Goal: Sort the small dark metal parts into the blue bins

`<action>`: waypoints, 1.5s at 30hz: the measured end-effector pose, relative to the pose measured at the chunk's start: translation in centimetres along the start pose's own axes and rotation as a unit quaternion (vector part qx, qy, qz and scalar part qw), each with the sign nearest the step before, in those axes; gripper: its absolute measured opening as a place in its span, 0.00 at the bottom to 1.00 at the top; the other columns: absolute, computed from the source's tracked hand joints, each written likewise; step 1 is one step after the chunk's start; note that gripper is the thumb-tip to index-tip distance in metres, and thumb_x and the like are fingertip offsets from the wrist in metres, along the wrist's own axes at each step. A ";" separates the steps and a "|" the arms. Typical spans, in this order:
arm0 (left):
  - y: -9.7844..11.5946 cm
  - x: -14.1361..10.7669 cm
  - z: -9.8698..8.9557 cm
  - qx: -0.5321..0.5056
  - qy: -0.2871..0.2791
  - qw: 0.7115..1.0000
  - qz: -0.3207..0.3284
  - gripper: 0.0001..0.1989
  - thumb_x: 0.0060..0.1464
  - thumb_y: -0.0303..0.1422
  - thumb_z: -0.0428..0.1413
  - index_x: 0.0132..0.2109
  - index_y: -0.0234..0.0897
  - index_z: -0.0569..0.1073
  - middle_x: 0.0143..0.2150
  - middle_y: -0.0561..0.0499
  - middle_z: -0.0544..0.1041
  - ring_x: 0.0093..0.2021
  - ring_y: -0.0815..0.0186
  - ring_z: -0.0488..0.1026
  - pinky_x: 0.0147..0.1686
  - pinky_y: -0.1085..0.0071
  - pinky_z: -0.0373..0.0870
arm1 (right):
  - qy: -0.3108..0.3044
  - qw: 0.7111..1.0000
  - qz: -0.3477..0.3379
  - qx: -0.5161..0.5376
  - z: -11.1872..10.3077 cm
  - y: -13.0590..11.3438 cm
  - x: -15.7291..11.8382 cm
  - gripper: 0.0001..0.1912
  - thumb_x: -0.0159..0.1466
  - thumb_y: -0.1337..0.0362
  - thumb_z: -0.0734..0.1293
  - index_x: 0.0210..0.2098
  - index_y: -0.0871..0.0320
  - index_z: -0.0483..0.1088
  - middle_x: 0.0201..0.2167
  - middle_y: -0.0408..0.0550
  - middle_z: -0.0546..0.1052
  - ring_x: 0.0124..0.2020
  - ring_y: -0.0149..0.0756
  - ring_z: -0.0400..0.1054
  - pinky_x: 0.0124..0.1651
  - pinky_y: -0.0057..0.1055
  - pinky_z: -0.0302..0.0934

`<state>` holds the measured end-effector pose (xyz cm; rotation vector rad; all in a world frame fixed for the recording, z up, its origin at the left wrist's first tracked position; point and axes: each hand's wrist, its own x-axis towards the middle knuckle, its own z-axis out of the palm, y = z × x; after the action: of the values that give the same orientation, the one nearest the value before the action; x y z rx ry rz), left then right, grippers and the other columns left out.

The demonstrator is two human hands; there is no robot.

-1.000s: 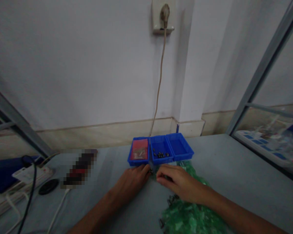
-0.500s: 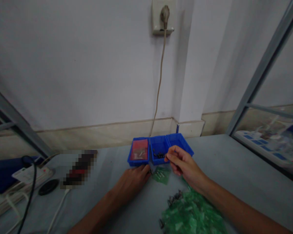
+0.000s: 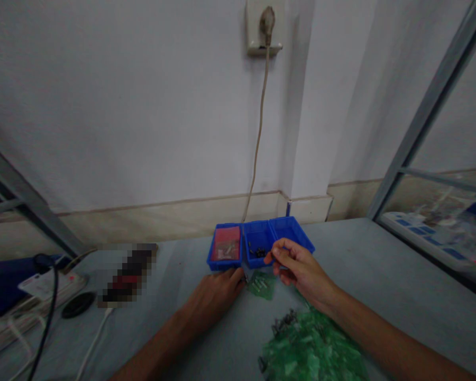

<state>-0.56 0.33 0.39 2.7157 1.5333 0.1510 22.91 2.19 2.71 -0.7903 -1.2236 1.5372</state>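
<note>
My left hand (image 3: 222, 286) rests on the table at the front of the left blue tray (image 3: 210, 259), its fingers closed. Small dark metal bits (image 3: 244, 278) show at its fingertips; whether it grips them I cannot tell. Beside it lies a small green plastic bag (image 3: 262, 286) with several slim metal pieces in it. My right hand (image 3: 299, 267) hovers by the front of the middle blue tray (image 3: 257, 227), thumb and forefinger pinched together. What they hold, if anything, is too small to make out. Several small dark parts (image 3: 258, 252) lie in that tray.
A heap of green plastic bags (image 3: 317, 349) lies under my right forearm, with loose metal parts (image 3: 284, 321) at its edge. A red sheet (image 3: 227, 235) and clear bag (image 3: 227, 250) fill the left tray. A right blue tray (image 3: 291, 230), a cable (image 3: 97, 338) and a black disc (image 3: 78, 305) are around.
My right fingertips have shifted slightly, the thumb and forefinger staying pinched. My left hand and the trays hold their places.
</note>
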 end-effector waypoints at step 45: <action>-0.1 0.1 0.3 0.010 0.013 1.000 0.007 0.09 0.70 0.36 0.46 0.53 0.42 0.68 0.45 0.50 0.79 0.40 0.60 0.79 0.35 0.69 0.75 | 0.023 0.998 -0.024 -0.060 0.0 0.0 -0.2 0.11 0.61 0.60 0.72 0.41 0.56 0.72 0.30 0.38 0.67 0.18 0.21 0.55 0.19 0.23 0.46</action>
<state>-0.60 0.46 0.13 2.7500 1.5313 0.1722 22.93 2.02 2.66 -0.8647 -1.3015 1.4095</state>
